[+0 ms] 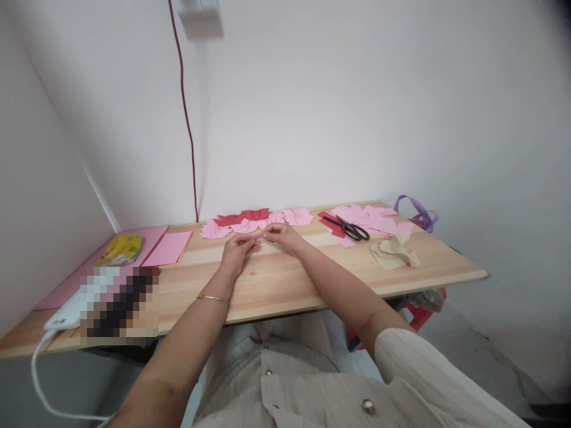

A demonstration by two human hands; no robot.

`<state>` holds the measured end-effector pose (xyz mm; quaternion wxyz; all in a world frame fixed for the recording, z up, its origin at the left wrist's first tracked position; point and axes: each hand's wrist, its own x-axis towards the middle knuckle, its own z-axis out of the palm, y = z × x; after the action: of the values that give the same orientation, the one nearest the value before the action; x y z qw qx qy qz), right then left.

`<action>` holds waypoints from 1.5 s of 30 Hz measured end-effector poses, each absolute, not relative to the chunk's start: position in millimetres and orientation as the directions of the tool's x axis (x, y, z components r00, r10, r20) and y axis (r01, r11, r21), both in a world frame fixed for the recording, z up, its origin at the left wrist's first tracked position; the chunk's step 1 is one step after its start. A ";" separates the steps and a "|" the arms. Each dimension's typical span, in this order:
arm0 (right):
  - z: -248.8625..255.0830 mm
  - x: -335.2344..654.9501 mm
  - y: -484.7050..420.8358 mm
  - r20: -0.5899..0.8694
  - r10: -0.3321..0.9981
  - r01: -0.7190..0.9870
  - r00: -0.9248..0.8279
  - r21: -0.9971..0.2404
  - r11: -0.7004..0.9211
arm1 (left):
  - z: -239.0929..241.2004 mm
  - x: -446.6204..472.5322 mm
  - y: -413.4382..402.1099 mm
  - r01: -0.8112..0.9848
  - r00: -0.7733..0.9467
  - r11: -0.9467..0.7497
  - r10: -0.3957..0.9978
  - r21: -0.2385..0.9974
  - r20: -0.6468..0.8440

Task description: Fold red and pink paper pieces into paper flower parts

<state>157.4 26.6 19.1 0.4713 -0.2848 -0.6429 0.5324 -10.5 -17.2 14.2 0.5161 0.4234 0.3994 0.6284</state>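
Note:
Between my two hands is a narrow piece of folded pink paper (255,236), held just above the wooden table (267,279). My left hand (238,249) pinches its left end, and a gold bangle circles that wrist. At the other end, my right hand (282,238) grips the paper between thumb and fingers. Just behind my hands lies a row of pink cut-paper shapes (216,229) with jagged edges, along with red cut-paper shapes (255,214). My fingers cover part of this row.
Black-handled scissors (352,229) rest on red and pink paper pieces (379,221) to the right. Nearby is crumpled tan paper (395,252). On the left are pink sheets (168,248), a yellow packet (122,246) and a white device (66,315) with a cable. Purple ribbon (422,212) sits far right.

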 end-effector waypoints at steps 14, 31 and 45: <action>20.8 153.3 20.5 0.263 0.888 -0.087 -0.378 -0.965 0.249 | 14.7 -11.0 -15.8 -0.325 -0.102 -0.095 0.993 0.941 0.065; 30.4 150.1 11.8 0.269 0.891 0.020 -0.366 -0.955 0.296 | 8.6 -12.6 -12.8 -0.185 -0.064 -0.054 0.997 0.981 0.043; 20.3 156.1 24.2 0.240 0.926 -0.126 -0.291 -0.969 0.212 | 8.0 -14.2 -13.4 -0.202 -0.028 -0.114 0.993 0.973 0.110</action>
<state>156.1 24.2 20.3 0.4940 -0.3324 -0.6015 0.5326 -14.2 -13.4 8.0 0.5153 0.4693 0.4215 0.5802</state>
